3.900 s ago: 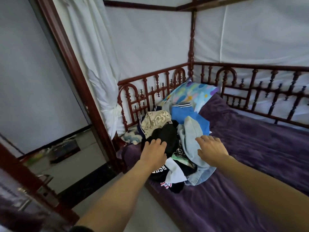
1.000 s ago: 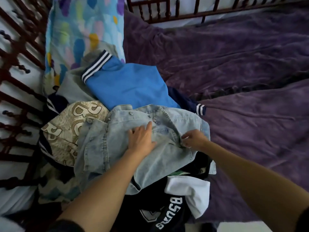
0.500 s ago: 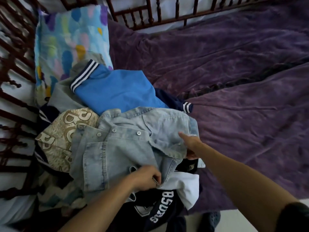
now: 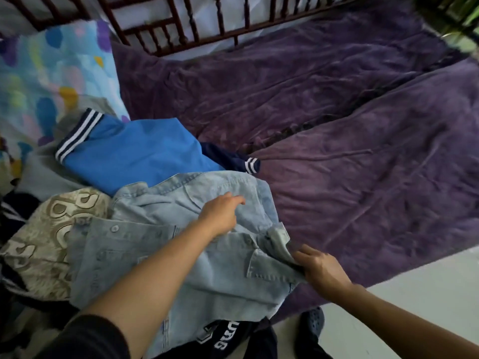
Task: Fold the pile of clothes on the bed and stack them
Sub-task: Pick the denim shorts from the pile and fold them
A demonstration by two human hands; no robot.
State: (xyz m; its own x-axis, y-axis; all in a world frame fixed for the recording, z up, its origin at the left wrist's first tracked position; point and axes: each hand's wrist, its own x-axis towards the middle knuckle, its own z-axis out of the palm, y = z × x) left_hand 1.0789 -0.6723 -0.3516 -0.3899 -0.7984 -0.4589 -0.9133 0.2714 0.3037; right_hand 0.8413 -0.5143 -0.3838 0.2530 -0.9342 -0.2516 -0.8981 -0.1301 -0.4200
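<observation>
A light blue denim jacket (image 4: 145,244) lies spread on top of the pile of clothes at the bed's left side. My left hand (image 4: 220,216) rests on the jacket's upper middle, fingers pointing right. My right hand (image 4: 318,268) grips the jacket's right edge near a pocket flap. Behind the jacket lie a bright blue top (image 4: 140,151) with navy and white striped trim and a beige patterned garment (image 4: 49,229). A dark garment with white letters (image 4: 223,340) sticks out below the jacket.
The purple blanket (image 4: 350,141) covers the bed to the right of the pile. A colourful pillow (image 4: 51,71) sits at the top left against the dark red wooden rail (image 4: 197,29). A dark shoe (image 4: 313,322) stands on the pale floor (image 4: 414,286).
My left hand has moved from the jacket's lower edge up to its upper middle. My right hand has shifted down to the right edge and taken hold there. The view has swung slightly right.
</observation>
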